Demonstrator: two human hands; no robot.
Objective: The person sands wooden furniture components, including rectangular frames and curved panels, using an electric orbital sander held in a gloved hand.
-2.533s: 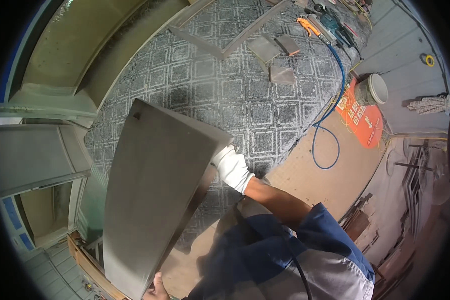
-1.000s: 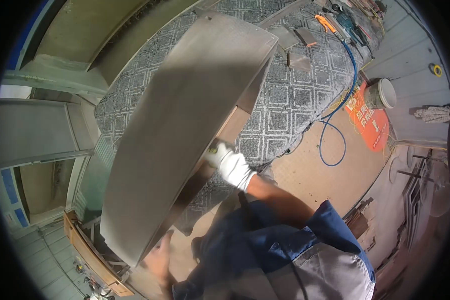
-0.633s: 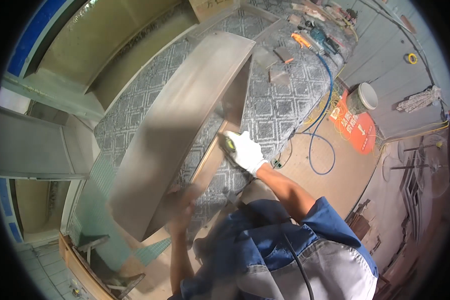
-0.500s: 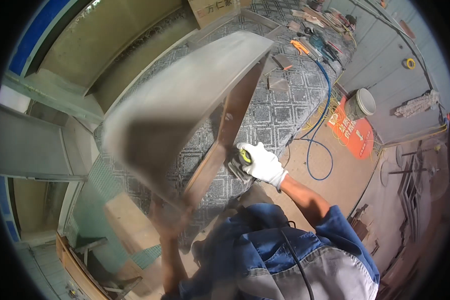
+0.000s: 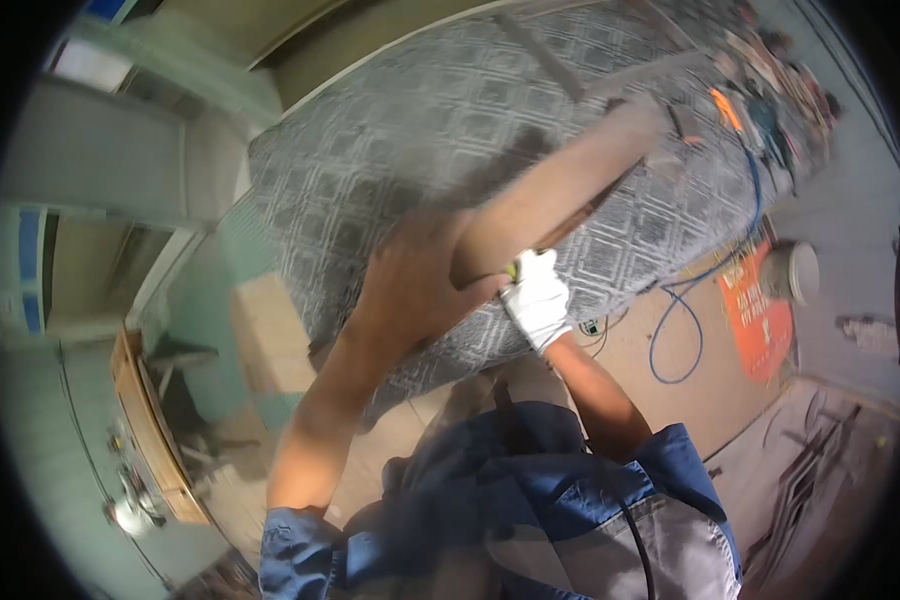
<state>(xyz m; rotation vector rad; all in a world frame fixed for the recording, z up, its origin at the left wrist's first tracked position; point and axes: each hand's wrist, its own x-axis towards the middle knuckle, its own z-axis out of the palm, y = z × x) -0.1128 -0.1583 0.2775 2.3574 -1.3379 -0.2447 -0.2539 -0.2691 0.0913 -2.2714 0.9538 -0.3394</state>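
Board (image 5: pixel 560 190): long brown panel, seen edge-on above patterned grey floor covering (image 5: pixel 420 120). Bare left hand (image 5: pixel 410 285) and gloved right hand (image 5: pixel 537 297) clamp its near end, fingers wrapped round, likely steadying its weight.

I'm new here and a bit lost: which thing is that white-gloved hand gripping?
Start at the grey patterned floor covering. Above it slants a long tan board, blurred, with the bare left hand and gloved right hand at its near end. It alone is plain, long and off the floor.

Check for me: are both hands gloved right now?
No: the right hand wears a white glove, while the left hand grips the board bare.
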